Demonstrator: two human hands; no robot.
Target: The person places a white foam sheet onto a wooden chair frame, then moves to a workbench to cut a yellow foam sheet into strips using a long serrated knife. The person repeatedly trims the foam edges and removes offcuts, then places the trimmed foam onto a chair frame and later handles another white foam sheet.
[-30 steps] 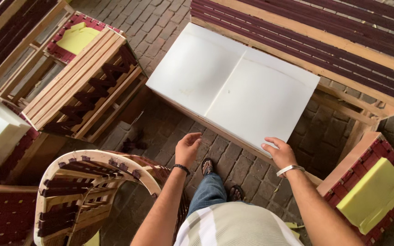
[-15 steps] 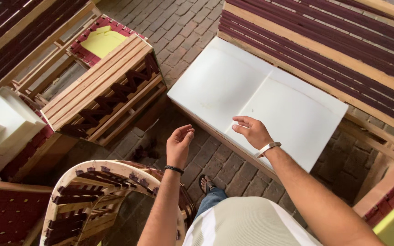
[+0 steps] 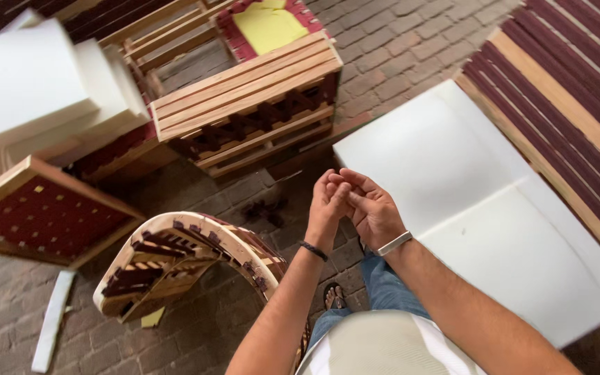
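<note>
My left hand (image 3: 328, 206) and my right hand (image 3: 371, 208) are raised in front of me and pressed together, fingertips touching, with nothing held in either. A dark band circles the left wrist and a silver bracelet the right. Just right of my hands lie two white foam sheets (image 3: 480, 201) side by side on a long wooden frame with maroon webbing (image 3: 564, 104). Below my left arm stands a curved wooden chair frame (image 3: 175, 267) with maroon straps.
A slatted wooden frame (image 3: 251, 104) sits ahead on the brick paving (image 3: 397, 48), with a yellow-cushioned seat (image 3: 269, 24) behind it. Stacked white foam blocks (image 3: 36, 83) are at upper left, a webbed seat frame (image 3: 43, 219) at left, and a white strip (image 3: 53, 319) on the ground.
Both hands left the edge of the foam sheets and came together in front of me. My view swung left, so the foam now lies at the right.
</note>
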